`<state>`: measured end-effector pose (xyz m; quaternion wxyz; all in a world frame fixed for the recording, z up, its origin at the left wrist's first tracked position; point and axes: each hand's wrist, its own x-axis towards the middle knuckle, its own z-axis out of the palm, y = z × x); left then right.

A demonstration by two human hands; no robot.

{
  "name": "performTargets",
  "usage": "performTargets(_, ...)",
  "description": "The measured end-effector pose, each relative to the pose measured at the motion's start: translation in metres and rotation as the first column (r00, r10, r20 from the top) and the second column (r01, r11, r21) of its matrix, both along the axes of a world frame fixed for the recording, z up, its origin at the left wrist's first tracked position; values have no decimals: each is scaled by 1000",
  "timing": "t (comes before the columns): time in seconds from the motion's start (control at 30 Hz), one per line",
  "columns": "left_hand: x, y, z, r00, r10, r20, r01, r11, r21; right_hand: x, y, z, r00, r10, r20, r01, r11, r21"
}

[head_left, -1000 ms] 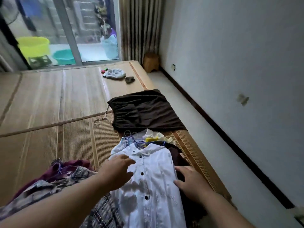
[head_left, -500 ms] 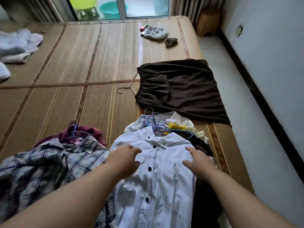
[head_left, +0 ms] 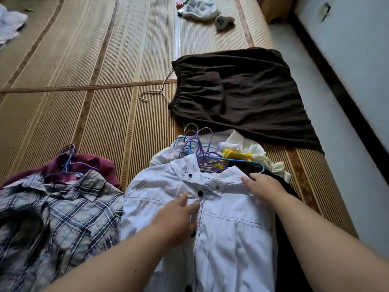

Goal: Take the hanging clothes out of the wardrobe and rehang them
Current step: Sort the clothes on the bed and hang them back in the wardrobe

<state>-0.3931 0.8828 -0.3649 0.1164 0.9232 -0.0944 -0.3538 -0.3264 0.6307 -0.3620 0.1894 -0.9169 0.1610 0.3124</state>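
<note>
Nearest, the left hand [head_left: 179, 216] lies open and flat on the white shirt [head_left: 221, 239], fingers spread over the button placket at about 6 o'clock in the frame. The right hand [head_left: 263, 186], also open with nothing gripped, presses the shirt's collar edge toward 4 o'clock. The shirt tops a pile on the woven mat [head_left: 105, 112], so it sits directly under both palms. Just beyond the collar, at 12 o'clock from the right hand, a knot of blue and purple hangers [head_left: 197, 148] is interlocked. My worry is that lifting the shirt would drag several hangers and the yellow garment [head_left: 233, 155] with it, or slip the shirt off its own hanger. At 9 o'clock rests a plaid shirt [head_left: 59, 218] over a maroon garment [head_left: 94, 165]. Farther, at 1 o'clock, a brown garment [head_left: 242, 95] lies spread out, a bare hanger [head_left: 155, 92] beside it.
</note>
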Motion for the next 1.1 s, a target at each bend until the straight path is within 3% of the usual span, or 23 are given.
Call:
performTargets(0.13,1,5,8,999,6,-38,-8,999,-41,3,6,20,997,-21,81,1,971,238)
performTargets(0.43,25,37,121,939,228,259,-189,968,-167,-50,11,131,888,91,452,-242,926,289)
performTargets(0.6,20,59,204,860,340,381,-290,939,-184,-71,12,211,843,125,523,-345,872,347)
performTargets(0.7,12,70,247,911,307,274,-272,949,-161,-85,9,261,823,131,552,-367,865,341)
performTargets(0.87,-25,81,315,909,416,31,-364,829,-425,-112,9,354,743,134,655,-430,846,314)
performTargets(0.97,-49,87,354,904,427,10,-353,760,-546,-129,12,403,677,140,723,-449,856,255)
performTargets(1.1,-79,94,404,928,371,24,-269,715,-645,-154,16,467,562,232,794,-428,903,39)
